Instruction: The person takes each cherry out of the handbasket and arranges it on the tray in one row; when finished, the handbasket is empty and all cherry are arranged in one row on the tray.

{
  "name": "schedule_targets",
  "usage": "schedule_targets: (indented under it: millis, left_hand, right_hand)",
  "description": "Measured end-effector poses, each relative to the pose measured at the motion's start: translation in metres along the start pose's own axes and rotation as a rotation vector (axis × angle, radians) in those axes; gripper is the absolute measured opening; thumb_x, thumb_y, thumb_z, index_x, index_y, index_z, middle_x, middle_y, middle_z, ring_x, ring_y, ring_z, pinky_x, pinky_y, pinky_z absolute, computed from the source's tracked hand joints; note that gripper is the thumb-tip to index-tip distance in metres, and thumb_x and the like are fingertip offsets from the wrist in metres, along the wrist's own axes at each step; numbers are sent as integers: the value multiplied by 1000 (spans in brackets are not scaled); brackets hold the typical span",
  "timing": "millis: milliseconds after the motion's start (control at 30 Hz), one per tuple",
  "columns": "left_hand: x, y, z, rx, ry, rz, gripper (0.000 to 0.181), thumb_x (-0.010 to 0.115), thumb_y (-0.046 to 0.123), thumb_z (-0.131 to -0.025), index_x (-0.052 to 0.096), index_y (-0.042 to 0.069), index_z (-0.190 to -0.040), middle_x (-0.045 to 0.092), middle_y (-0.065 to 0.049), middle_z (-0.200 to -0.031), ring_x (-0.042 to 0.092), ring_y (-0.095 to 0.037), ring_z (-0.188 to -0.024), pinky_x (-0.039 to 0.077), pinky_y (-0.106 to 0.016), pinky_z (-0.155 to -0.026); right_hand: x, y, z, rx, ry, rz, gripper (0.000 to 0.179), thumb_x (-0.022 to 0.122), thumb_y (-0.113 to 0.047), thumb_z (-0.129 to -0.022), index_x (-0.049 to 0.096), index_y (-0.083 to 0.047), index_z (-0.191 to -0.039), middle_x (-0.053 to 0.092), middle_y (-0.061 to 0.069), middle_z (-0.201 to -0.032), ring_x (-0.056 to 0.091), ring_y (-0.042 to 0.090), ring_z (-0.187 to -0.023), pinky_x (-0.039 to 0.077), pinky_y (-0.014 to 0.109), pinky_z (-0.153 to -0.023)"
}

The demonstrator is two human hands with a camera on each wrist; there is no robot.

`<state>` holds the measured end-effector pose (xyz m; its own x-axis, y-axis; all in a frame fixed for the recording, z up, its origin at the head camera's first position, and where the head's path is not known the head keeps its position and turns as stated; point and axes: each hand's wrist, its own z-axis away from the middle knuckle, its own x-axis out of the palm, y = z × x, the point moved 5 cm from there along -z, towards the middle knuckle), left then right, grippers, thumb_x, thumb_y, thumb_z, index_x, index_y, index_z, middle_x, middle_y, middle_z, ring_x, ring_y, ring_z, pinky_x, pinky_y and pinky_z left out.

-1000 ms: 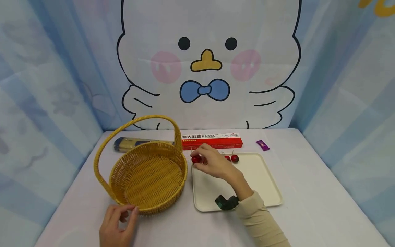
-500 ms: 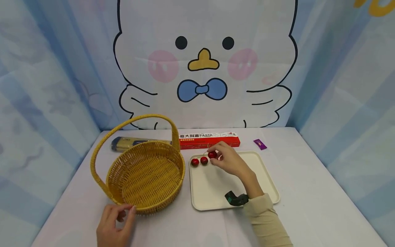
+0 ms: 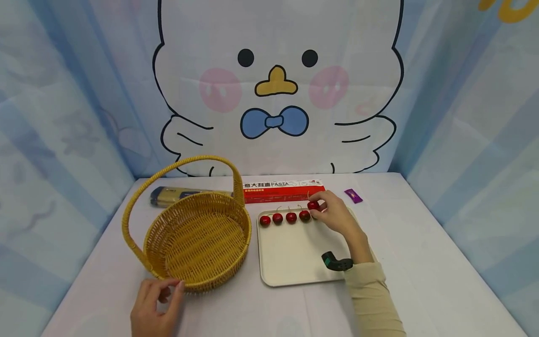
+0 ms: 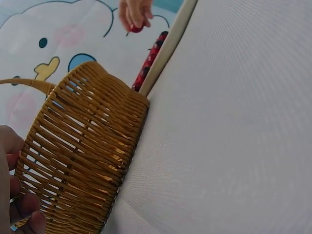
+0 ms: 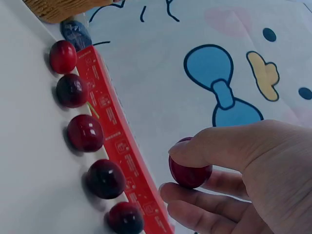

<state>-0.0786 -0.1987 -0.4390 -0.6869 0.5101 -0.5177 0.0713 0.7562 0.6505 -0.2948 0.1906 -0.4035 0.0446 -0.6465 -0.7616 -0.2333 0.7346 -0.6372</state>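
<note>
My right hand (image 3: 334,213) pinches a dark red cherry (image 5: 191,169) between thumb and fingers, raised above the far edge of a cream tray (image 3: 294,257). Below it, several more cherries (image 3: 291,217) with stems lie in a row along the tray's far side; in the right wrist view the row (image 5: 85,132) runs down beside the hand. On the left stands a yellow woven basket (image 3: 206,248) with a tall hoop handle, nothing inside. My left hand (image 3: 156,304) holds its near rim; in the left wrist view the fingers (image 4: 29,204) lie against the basket's side.
A red pasta box (image 3: 284,192) lies behind the tray. Behind the basket is a bag of pasta (image 3: 172,195), partly hidden. A small purple packet (image 3: 353,195) sits at the back right. A printed cloth backdrop (image 3: 273,150) closes off the table's far edge.
My right hand has travelled rightward along the row, from its left end to its right end, and now carries a cherry above the tray. My left hand stays at the basket rim.
</note>
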Motion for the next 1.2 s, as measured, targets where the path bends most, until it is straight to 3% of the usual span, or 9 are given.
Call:
schedule_targets:
  millis: [267, 467, 767, 1033, 1200]
  left_hand:
    - [-1, 1, -1, -15, -3, -11, 17, 84, 0, -76, 71, 5, -85, 49, 1, -80, 39, 0, -70, 35, -12, -61]
    - [0, 0, 0, -13, -3, -7, 17, 84, -1, -76, 71, 5, -85, 49, 1, -80, 39, 1, -70, 35, -12, -60]
    - [-1, 2, 0, -17, -3, 3, 16, 84, -1, -77, 71, 5, -86, 49, 0, -80, 39, 0, -70, 35, -13, -60]
    - [-2, 2, 0, 24, 20, 36, 18, 84, -3, -75, 71, 5, -84, 51, 0, -79, 39, 2, -69, 36, -13, -59]
    - [-1, 2, 0, 13, 11, 35, 18, 84, -3, -75, 71, 5, -85, 50, 1, -80, 40, 2, -70, 36, -13, -59]
  right_hand:
    - [-7, 33, -1, 152, 28, 17, 37, 68, -12, -94, 58, -4, -128, 56, 19, -131, 61, 33, -107, 55, 46, -95]
    - [-4, 51, -3, 208, 16, 20, 37, 68, -11, -93, 59, 0, -127, 60, 21, -128, 59, 33, -107, 52, 47, -97]
    - [3, 66, -5, 241, 12, 35, 38, 69, -10, -92, 59, 2, -127, 61, 21, -125, 58, 33, -107, 50, 47, -96]
    - [8, 69, -6, 234, 16, 41, 37, 68, -9, -93, 60, 3, -127, 59, 22, -124, 60, 34, -108, 51, 48, -97]
    - [7, 68, -4, 251, -2, 53, 41, 68, -12, -94, 57, 0, -132, 54, 22, -130, 58, 36, -114, 50, 50, -100]
